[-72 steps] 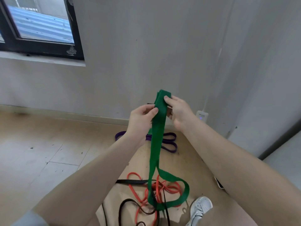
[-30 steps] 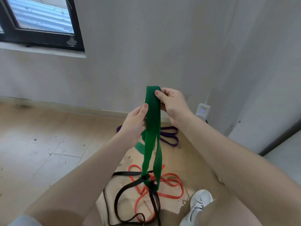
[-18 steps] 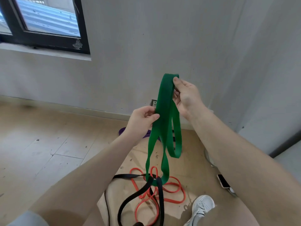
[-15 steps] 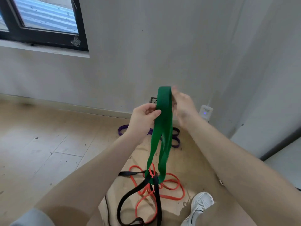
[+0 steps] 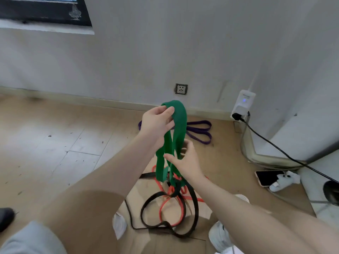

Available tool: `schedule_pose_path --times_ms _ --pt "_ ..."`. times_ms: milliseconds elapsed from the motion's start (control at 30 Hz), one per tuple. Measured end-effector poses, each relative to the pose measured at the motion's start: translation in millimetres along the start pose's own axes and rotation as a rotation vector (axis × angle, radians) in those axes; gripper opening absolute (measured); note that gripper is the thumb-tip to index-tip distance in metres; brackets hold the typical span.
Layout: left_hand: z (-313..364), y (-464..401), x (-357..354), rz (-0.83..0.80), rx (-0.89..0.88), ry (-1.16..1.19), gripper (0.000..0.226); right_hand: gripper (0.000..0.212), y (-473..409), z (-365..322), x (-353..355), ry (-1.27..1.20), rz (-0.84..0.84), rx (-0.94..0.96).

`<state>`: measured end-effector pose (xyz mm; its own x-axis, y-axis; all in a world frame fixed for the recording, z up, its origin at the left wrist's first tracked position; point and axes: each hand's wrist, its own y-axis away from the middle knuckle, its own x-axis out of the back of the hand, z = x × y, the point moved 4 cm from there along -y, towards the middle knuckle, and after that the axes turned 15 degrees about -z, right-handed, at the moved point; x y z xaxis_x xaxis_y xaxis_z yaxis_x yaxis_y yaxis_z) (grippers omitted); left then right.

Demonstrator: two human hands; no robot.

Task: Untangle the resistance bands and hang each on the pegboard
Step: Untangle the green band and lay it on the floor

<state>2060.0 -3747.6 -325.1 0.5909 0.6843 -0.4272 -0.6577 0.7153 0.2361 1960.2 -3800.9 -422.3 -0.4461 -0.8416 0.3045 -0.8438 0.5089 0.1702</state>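
A wide green band point(image 5: 178, 123) hangs in a fold from my left hand point(image 5: 156, 123), which pinches its top at chest height. Lower down, my right hand point(image 5: 185, 162) grips the green strands. The green band's lower end is looped through a black band point(image 5: 195, 202), lifting part of it off the floor. A thin red band point(image 5: 180, 211) lies tangled under the black one on the floor. A purple band point(image 5: 199, 132) lies apart near the wall. No pegboard is in view.
A wall socket point(image 5: 181, 88) and a white plug-in device point(image 5: 244, 105) with a black cable point(image 5: 275, 146) sit at the wall. A phone point(image 5: 266, 177) and white object lie on the floor at right. My white shoes point(image 5: 219, 235) stand beside the tangle.
My right hand left the top of the green band and dropped to grip its strands lower down. My left hand rose to hold the top fold. The view tilted downward.
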Motion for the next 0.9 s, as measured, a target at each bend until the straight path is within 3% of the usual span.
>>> schedule_pose_path --times_ms 200,367,467,600,800,900 --pt "11 -13 8 -0.043 -0.023 0.103 0.025 0.037 -27 1 9 -0.045 0.036 0.064" --pt "13 -22 20 -0.055 -0.057 0.041 0.021 0.047 -31 -23 19 -0.111 -0.121 0.190" --pt "4 -21 24 -0.035 -0.048 -0.116 0.026 0.031 -36 -40 27 -0.203 -0.036 0.247" --pt "-4 -18 31 0.024 -0.044 -0.259 0.021 0.031 -40 -47 35 -0.233 0.075 0.203" --pt "-18 -16 41 0.093 0.032 -0.066 0.011 0.021 -37 -53 31 -0.147 0.100 0.190" --pt "-24 -16 40 0.073 0.059 0.028 0.007 0.018 -37 -50 30 -0.282 0.135 0.116"
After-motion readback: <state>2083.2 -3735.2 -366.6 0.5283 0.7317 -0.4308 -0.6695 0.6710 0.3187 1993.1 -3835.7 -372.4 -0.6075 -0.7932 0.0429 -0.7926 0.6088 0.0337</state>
